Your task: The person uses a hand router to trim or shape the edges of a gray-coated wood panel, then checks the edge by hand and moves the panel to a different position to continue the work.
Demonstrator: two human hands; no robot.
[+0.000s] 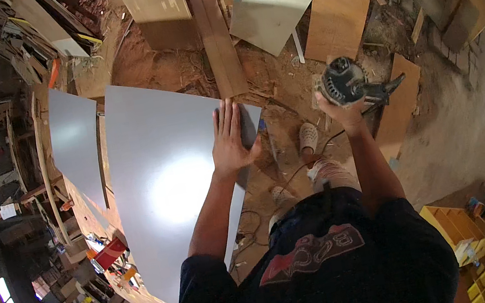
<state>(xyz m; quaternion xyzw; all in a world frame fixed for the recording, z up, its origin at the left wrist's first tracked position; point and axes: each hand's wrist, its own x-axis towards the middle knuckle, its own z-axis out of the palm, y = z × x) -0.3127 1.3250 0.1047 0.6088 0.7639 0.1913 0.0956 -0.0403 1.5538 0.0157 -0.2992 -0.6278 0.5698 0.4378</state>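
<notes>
A large light-grey panel [153, 127] with a smooth, shiny face lies at my left, a bright glare on its middle. My left hand [229, 141] rests flat near the panel's far right corner, palm down, thumb out to the side. Held out to the right, away from the panel, is a black power tool [343, 80] with a round, vented body and a side handle; its exact kind is not plain from here. My right hand [343, 113] is closed around its near side. A dark cord [331, 139] trails below it toward the floor.
A second grey panel [74, 137] lies farther left, across a narrow gap. Wooden boards [335, 13] and a pale sheet [273, 10] lean or lie ahead. A brown board [399, 107] lies on the dusty floor at right. Yellow wooden compartments [450, 223] stand at lower right.
</notes>
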